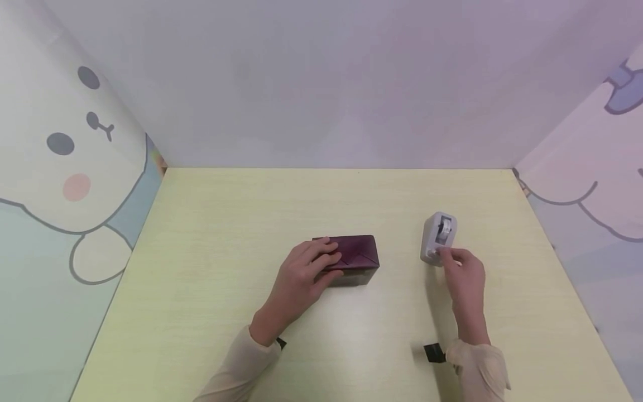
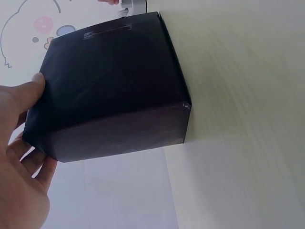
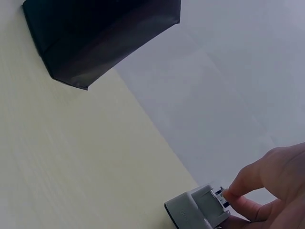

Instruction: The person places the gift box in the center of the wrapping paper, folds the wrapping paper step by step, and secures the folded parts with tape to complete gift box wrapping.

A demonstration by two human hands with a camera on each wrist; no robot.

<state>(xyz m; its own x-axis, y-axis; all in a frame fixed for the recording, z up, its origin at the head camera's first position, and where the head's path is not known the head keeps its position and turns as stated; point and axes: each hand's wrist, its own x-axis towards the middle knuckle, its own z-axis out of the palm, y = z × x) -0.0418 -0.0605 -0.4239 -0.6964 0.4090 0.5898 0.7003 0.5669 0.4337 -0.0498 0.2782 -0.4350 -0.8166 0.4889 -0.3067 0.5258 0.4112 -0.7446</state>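
A box wrapped in dark purple paper (image 1: 358, 251) stands on the table, folded flaps showing on its top. My left hand (image 1: 297, 273) holds it by its left end; in the left wrist view the thumb lies on one face and the fingers on another. A strip of clear tape (image 2: 107, 32) is stuck across a side of the box. To the right stands a grey tape dispenser (image 1: 430, 241) with a roll of tape (image 1: 444, 228) in it. At its cutter, my right hand (image 1: 464, 279) pinches the tape end (image 3: 223, 193) between thumb and finger.
The pale wooden table (image 1: 226, 206) meets a plain white wall (image 1: 321, 84) at the back. Curtain-like panels with cartoon animals (image 1: 75, 167) flank both sides. Black tabs (image 1: 434, 353) stick out at the sleeve cuffs.
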